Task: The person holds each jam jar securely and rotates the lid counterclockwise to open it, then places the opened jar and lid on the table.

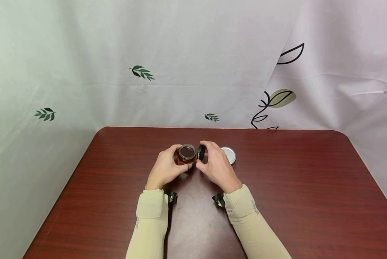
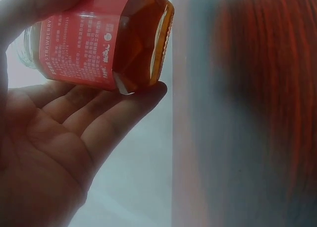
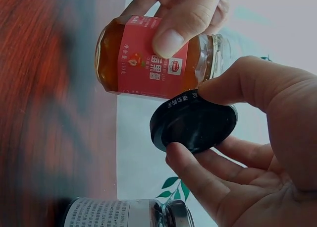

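Observation:
A glass jar of strawberry jam (image 1: 187, 152) with a red label stands upright in my left hand (image 1: 165, 167), its open mouth facing up. The left thumb lies across the label (image 3: 143, 81) in the right wrist view, and the fingers curve round the far side. Just right of the jar, my right hand (image 1: 217, 167) pinches a black lid (image 3: 195, 120) between thumb and fingertips. The lid is tipped on edge, apart from the jar's mouth. In the left wrist view, part of the jar (image 2: 81, 43) is cut off by the frame's top.
A second jar (image 3: 101, 214) with a pale label stands beyond my right hand, its silver lid (image 1: 230, 154) on top. The dark red wooden table (image 1: 294, 187) reaches back to a white curtain (image 1: 187, 43) with leaf prints.

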Tool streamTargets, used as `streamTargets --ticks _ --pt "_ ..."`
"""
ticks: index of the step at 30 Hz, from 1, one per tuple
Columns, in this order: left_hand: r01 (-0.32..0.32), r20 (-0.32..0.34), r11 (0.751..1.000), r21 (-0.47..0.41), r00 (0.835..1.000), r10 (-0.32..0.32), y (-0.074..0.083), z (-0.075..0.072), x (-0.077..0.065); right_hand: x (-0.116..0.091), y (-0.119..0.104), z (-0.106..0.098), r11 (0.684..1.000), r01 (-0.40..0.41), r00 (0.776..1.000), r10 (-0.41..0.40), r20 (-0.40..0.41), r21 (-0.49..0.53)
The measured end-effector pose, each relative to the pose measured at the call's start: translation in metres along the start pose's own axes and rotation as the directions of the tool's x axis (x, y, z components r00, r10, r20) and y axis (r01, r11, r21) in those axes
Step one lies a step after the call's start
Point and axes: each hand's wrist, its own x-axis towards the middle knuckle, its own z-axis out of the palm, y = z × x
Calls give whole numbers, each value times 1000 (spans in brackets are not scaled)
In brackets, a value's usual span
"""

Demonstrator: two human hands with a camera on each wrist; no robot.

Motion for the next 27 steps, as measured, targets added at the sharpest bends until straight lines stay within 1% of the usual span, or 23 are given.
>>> streamTargets --ticks 8,17,22,27 --pt "11 1 1000 -8 1000 -11 -1 -2 -1 -1 -2 3 1000 -20 1000 20 -5 3" --pt "28 -9 1000 -3 1000 -28 -5 -5 -1 -1 -2 7 999 -31 999 30 9 16" --pt "32 -20 999 0 999 -32 -5 -7 -1 -1 -3 8 999 -37 999 37 21 -10" --pt "30 -34 1000 -2 999 -30 -6 -8 -2 -1 -3 10 999 -5 1000 5 12 -53"
